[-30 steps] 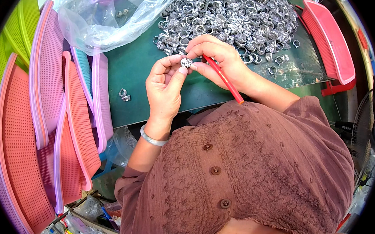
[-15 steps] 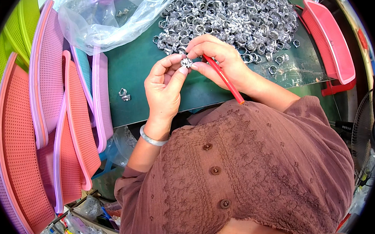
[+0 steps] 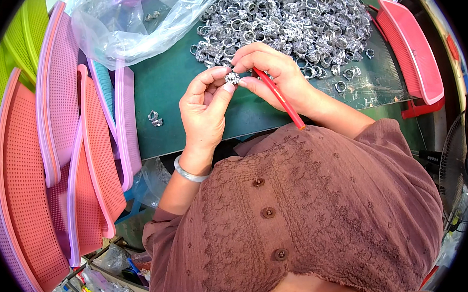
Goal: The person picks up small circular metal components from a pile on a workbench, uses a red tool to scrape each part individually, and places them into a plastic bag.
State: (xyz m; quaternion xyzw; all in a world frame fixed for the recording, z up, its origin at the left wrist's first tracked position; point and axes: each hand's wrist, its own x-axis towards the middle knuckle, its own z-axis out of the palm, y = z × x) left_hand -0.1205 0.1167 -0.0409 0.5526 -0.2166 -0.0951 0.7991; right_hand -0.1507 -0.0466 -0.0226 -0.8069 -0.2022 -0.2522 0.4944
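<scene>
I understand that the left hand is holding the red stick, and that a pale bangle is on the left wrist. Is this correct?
Not quite: the red stick is held in the right hand, not the left hand, as the head view shows. A pale bangle is on the left wrist.

Two hands (image 3: 204,113) show, with one ring (image 3: 232,78) and one red pen (image 3: 280,99) in them, and one bangle (image 3: 190,170). Three buttons (image 3: 268,212) run down one blouse (image 3: 334,204). The heaped rings (image 3: 291,25) are too many to count; two loose rings (image 3: 158,121) lie at the left of one tabletop (image 3: 172,136). One large clear bag (image 3: 115,38), one fan (image 3: 451,157). The left-hand baskets (image 3: 27,180) overlap too much for a sure count.
</scene>
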